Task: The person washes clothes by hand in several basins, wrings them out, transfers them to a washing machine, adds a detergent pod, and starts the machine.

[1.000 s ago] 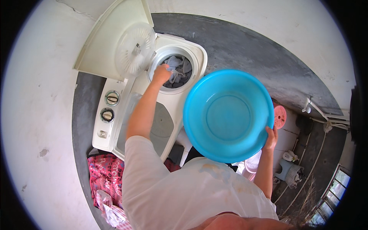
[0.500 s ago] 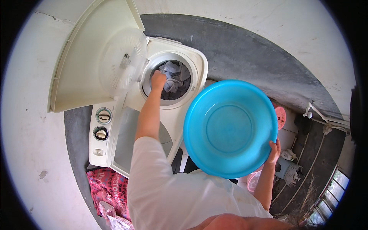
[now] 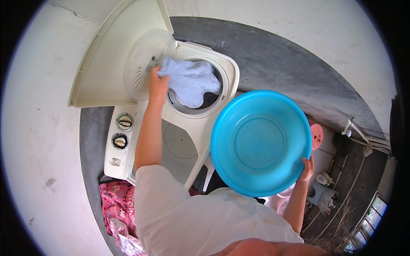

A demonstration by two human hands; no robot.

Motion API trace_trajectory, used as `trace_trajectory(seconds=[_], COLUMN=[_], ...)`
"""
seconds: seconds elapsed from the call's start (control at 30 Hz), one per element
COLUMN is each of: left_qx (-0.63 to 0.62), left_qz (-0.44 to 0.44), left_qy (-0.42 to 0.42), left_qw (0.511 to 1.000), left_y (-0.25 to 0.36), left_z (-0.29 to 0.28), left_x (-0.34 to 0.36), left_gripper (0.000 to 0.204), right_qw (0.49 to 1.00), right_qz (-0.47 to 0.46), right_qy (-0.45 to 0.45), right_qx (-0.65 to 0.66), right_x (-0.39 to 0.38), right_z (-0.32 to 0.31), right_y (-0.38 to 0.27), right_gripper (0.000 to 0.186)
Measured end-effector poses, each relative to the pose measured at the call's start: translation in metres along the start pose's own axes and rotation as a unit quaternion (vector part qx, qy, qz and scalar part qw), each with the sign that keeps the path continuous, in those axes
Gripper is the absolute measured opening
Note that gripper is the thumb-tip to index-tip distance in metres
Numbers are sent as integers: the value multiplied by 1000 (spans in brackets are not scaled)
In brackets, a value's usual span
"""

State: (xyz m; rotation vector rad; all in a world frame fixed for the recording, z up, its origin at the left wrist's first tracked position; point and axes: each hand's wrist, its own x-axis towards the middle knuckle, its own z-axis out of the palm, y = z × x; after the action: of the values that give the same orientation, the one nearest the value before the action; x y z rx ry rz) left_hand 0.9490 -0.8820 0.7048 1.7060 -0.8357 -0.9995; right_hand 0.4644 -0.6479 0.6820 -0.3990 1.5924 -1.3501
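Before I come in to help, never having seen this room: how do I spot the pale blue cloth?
Find the cream plastic washing machine left of the large round turquoise plastic basin. Over the machine's round opening, the person's left hand holds the pale blue cloth by its left end. It is spread out and light, unlike the dark grey cloth below it.

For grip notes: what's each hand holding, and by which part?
Left hand: pale blue cloth, by its left end. Right hand: blue basin, by its right rim.
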Motion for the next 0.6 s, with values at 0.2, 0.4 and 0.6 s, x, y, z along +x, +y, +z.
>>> trace_trajectory(seconds=[0.2, 0.4, 0.6], left_qx=[506, 507, 630], left_qz=[198, 113, 16], left_qy=[-147, -193, -279], left_qw=[827, 832, 724], left_y=[-104, -126, -136], left_z=[17, 91, 118], left_x=[6, 15, 52], left_gripper=[53, 62, 93], right_qw=[1000, 1000, 998], right_qz=[15, 21, 30], right_qy=[10, 17, 37], right_qx=[8, -2, -49], right_x=[-8, -2, 9], right_z=[-4, 2, -6], right_y=[9, 3, 8], right_gripper=[29, 28, 29])
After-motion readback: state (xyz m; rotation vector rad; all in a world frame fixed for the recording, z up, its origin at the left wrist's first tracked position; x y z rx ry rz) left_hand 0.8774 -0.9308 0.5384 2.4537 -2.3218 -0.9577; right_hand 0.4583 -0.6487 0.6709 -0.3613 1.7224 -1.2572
